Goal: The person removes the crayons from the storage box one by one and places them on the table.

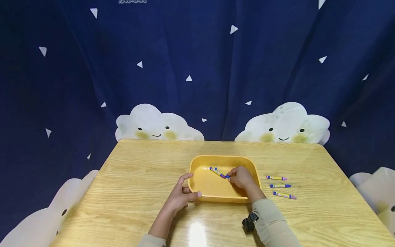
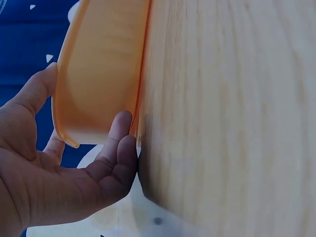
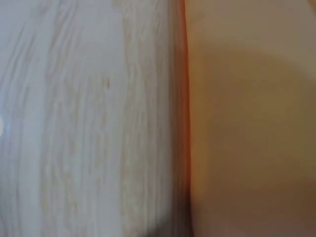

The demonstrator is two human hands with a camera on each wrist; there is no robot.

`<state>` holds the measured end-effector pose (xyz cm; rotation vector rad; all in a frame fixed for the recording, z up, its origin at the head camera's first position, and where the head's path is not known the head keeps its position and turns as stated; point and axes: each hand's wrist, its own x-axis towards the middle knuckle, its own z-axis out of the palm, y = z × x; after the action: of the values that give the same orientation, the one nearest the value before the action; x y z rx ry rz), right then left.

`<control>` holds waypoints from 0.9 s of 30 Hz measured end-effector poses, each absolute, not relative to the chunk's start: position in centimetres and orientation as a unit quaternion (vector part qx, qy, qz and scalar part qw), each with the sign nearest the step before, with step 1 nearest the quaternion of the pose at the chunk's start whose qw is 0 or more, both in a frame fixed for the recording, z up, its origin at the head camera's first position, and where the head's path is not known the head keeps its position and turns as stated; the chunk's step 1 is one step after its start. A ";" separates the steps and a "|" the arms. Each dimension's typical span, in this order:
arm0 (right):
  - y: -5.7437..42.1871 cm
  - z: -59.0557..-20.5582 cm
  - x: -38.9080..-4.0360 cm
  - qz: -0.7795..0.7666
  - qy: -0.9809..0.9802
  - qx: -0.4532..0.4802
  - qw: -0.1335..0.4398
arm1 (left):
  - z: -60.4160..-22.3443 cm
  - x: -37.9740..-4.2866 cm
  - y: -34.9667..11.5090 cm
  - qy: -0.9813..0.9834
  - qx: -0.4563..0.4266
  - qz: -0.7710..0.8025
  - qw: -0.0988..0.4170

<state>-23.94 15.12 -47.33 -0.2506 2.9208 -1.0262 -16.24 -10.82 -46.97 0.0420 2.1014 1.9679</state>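
A yellow plastic tray (image 1: 213,198) stands on the wooden table. My left hand (image 1: 179,198) grips its near left corner, thumb at the front rim and index finger at the left rim. The left wrist view shows the lower fingers of the left hand (image 2: 74,173) curled against the tray's side wall (image 2: 101,74). Inside the tray, my right hand (image 1: 243,176) pinches a crayon (image 1: 227,176); its blue end shows, and the fingers hide the rest. Just left of those fingertips, two crayons with yellow wrappers lie close together: a purple-tipped crayon (image 1: 217,172) and another crayon (image 1: 218,170) partly behind it.
Right of the tray, three crayons lie roughly parallel on the table (image 1: 139,171): a pink crayon (image 1: 276,178), a blue crayon (image 1: 280,186) and a lilac crayon (image 1: 284,195). A dark blue curtain (image 1: 210,99) with clouds and triangles hangs behind the table's far edge.
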 end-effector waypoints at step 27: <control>14.9 -46.5 -23.4 -0.458 0.866 -0.106 -0.173 | -46.8 -16.2 -10.9 0.729 0.008 0.671 0.135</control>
<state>-23.35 14.92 -46.45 -0.3761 3.0657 -1.6214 -16.22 -10.88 -46.76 0.0238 2.1122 1.9426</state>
